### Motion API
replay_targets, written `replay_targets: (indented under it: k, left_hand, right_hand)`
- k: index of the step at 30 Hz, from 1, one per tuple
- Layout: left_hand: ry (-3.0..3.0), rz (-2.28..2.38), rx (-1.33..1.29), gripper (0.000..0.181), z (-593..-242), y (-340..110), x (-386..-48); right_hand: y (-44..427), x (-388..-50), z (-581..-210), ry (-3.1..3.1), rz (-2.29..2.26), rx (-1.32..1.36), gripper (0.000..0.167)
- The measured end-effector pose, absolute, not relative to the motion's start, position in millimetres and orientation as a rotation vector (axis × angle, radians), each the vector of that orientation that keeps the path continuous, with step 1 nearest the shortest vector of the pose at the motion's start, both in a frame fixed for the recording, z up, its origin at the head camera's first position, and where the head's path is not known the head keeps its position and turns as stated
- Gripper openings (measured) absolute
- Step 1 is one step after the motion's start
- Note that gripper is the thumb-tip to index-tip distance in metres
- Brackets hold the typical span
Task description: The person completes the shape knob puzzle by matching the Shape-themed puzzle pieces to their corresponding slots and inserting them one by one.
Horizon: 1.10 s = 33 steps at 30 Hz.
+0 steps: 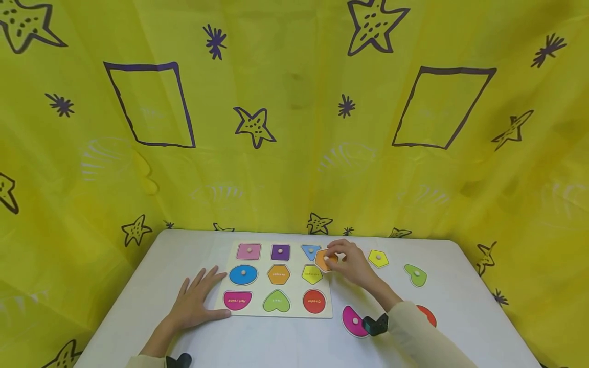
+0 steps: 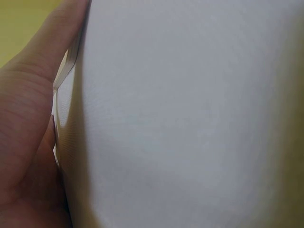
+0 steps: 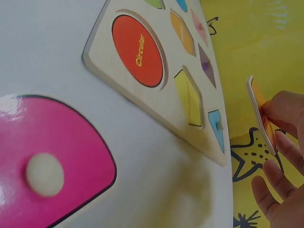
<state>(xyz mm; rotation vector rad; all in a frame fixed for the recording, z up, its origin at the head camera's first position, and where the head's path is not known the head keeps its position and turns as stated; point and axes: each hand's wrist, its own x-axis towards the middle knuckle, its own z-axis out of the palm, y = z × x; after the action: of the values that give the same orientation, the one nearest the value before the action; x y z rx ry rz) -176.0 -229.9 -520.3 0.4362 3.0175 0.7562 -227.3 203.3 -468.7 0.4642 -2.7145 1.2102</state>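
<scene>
My right hand [image 1: 352, 263] pinches an orange hexagon puzzle piece [image 1: 323, 260] by its knob, held up over the right edge of the puzzle board [image 1: 294, 313]. In the right wrist view the hexagon piece [image 3: 261, 114] is tilted and clear of the board. My left hand [image 1: 195, 299] lies with fingers spread at the board's left edge, thumb at the near left corner. Knobbed pieces sit in the board: a pink rectangle [image 1: 243, 254], purple square [image 1: 280, 257], blue triangle [image 1: 309, 250] and blue oval [image 1: 236, 276]. The orange hexagon recess [image 1: 278, 281] shows its printed word.
Right of the board lie a yellow pentagon piece [image 1: 375, 260], a green heart piece [image 1: 414, 279], a magenta half-round piece [image 1: 350, 329] and a red piece [image 1: 429, 314], partly behind the right sleeve. A yellow curtain [image 1: 294, 168] hangs behind the white table [image 1: 276, 340].
</scene>
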Motion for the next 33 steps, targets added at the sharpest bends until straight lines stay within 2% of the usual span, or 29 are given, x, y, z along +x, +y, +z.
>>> replay_targets:
  k: [33]
  left_hand:
    - [3.025,0.787,0.438,0.103,-525.9,-230.4,-177.3]
  right_hand:
    - [130.1,-246.5,-475.7,-2.726,1.321,0.548,0.005]
